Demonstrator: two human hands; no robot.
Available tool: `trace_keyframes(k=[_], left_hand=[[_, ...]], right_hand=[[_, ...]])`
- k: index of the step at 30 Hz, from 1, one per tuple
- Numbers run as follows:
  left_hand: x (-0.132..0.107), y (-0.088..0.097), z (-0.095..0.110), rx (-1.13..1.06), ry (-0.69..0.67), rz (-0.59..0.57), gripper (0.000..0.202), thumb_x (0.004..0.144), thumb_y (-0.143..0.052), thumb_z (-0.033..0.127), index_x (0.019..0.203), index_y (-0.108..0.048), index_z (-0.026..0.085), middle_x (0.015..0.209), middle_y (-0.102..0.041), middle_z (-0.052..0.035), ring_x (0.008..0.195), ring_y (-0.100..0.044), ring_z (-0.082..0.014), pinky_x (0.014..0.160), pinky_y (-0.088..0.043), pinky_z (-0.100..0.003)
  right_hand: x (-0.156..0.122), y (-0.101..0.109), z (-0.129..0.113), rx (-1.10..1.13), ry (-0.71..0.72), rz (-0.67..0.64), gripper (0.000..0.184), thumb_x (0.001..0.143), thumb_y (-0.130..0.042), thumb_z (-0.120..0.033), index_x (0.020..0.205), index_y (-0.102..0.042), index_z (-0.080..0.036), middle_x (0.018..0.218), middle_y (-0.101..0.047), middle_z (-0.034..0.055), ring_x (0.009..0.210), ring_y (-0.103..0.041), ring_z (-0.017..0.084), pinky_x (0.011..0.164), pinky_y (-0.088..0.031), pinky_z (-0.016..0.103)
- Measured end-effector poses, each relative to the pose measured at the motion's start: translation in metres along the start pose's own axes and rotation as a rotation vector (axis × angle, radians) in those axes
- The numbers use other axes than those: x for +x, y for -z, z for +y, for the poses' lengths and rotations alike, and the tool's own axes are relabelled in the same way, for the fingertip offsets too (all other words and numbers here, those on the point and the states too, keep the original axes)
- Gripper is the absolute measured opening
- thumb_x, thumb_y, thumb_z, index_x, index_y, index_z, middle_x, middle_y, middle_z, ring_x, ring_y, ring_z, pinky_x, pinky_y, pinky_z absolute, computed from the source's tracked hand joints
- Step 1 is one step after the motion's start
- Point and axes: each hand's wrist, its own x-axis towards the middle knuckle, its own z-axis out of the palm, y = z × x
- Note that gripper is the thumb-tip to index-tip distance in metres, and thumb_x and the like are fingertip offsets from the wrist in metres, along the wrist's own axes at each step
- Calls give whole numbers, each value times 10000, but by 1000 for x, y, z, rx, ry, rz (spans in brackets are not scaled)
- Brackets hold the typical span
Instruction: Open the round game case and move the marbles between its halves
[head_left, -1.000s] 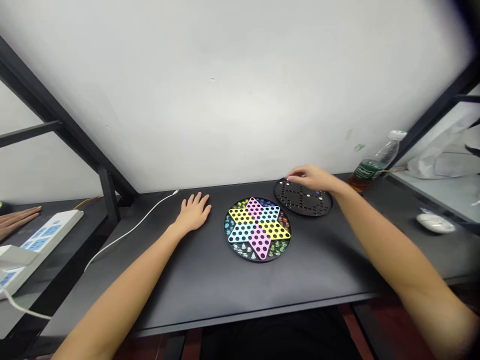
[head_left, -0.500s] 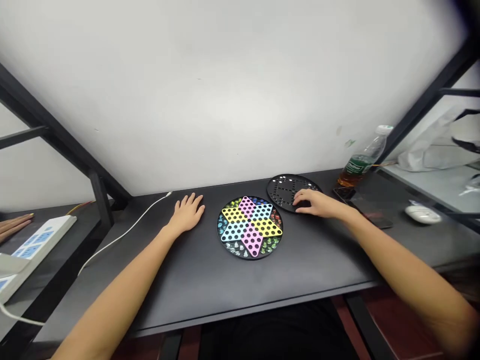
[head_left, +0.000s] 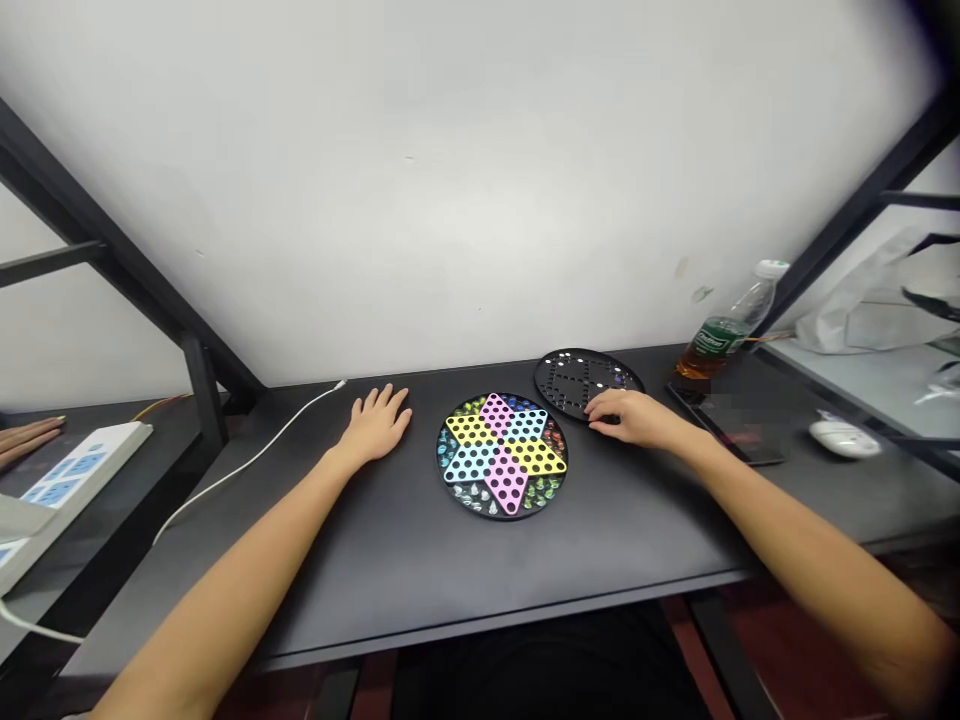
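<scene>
Flat on the dark desk lies my left hand [head_left: 379, 422], palm down with its fingers spread, holding nothing. To its right sits a round Chinese checkers board [head_left: 471, 462] with a pink, yellow and blue star; coloured pegs fill the pockets around it. Behind and to the right is a black round board [head_left: 555, 395] with small holes and several white pieces near its far rim. My right hand [head_left: 634, 418] is at this board's near right rim, fingers bent and closed toward the thumb. What lies between the fingertips, if anything, is hidden.
A bottle [head_left: 716, 340] with amber liquid stands at the right by the wall, near a dark phone [head_left: 739, 425] and a white mouse [head_left: 845, 437]. A white cable [head_left: 251, 455] and a power strip [head_left: 75, 490] are at left, beside another person's hand [head_left: 30, 440].
My right hand has drawn slightly back toward the near rim of the black board, and its fingers look closer together. My left hand keeps its place. The view has shifted slightly.
</scene>
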Motion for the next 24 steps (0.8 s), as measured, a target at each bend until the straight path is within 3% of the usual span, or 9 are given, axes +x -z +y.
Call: trace_keyframes(k=[2, 3, 5, 8, 10, 12, 16, 19, 24], left_hand=[[0, 1, 1, 1, -3, 6, 604, 1025, -244, 481, 1562, -346, 223, 1639, -290, -126, 1503, -253, -372, 1182, -240, -582], [-1, 1, 1, 2, -4, 8, 602, 1025, -250, 479, 1559, -350, 222, 1638, -293, -127, 1502, -257, -369, 1182, -242, -581], [-1, 2, 2, 2, -1, 9, 598, 1025, -261, 477, 1557, -357, 222, 1636, -296, -126, 1500, -266, -365, 1180, -247, -579], [0, 1, 1, -3, 3, 11, 597, 1024, -264, 479, 1556, -360, 227, 1636, -299, -122, 1499, -268, -365, 1179, -251, -582], [0, 0, 1, -4, 3, 13, 600, 1022, -263, 484, 1556, -361, 228, 1635, -300, -123, 1501, -261, -368, 1181, -246, -583], [1, 0, 0, -5, -1, 9, 604, 1022, -256, 486, 1557, -357, 227, 1637, -297, -124, 1504, -253, -370, 1184, -239, -585], [1, 1, 1, -4, 5, -7, 609, 1022, -243, 483, 1562, -346, 221, 1641, -283, -128, 1505, -245, -377, 1183, -234, -595], [1, 2, 1, 1, 7, -9, 614, 1021, -241, 487, 1564, -342, 218, 1643, -279, -128, 1506, -242, -378, 1186, -230, -592], [1, 2, 2, 7, 4, -7, 611, 1021, -235, 478, 1564, -342, 219, 1642, -281, -128, 1504, -250, -374, 1186, -232, -589]], right_hand=[[0, 4, -4, -17, 0, 109, 80, 828, -611, -277, 815, -681, -239, 960, -727, 65, 909, -679, 233, 877, -533, 378], [-1, 7, -6, -10, -12, 200, 35, 802, -632, -270, 802, -648, -239, 932, -715, 59, 881, -671, 225, 852, -534, 365], [-3, 16, -9, 55, -66, 456, 114, 755, -681, -275, 759, -571, -243, 875, -689, 44, 831, -655, 212, 814, -534, 349], [-3, 30, -14, 371, -173, 890, 244, 745, -735, -323, 740, -500, -256, 804, -658, 13, 774, -650, 196, 759, -540, 336], [-2, 34, -20, 706, -248, 1050, 233, 765, -739, -361, 805, -533, -260, 799, -663, 5, 749, -662, 197, 719, -553, 343], [2, 31, -29, 1025, -357, 1006, 228, 778, -733, -381, 892, -585, -250, 810, -688, 18, 735, -678, 209, 691, -568, 360], [14, 1, -51, 1301, -657, 580, 205, 783, -731, -365, 879, -640, -208, 770, -723, 55, 672, -688, 219, 639, -587, 362], [22, -24, -61, 1265, -776, 400, 179, 826, -694, -376, 853, -659, -203, 738, -730, 57, 608, -674, 199, 584, -575, 327], [27, -43, -61, 833, -695, 394, 285, 883, -605, -443, 970, -715, -195, 876, -758, 66, 727, -693, 214, 643, -557, 319]])
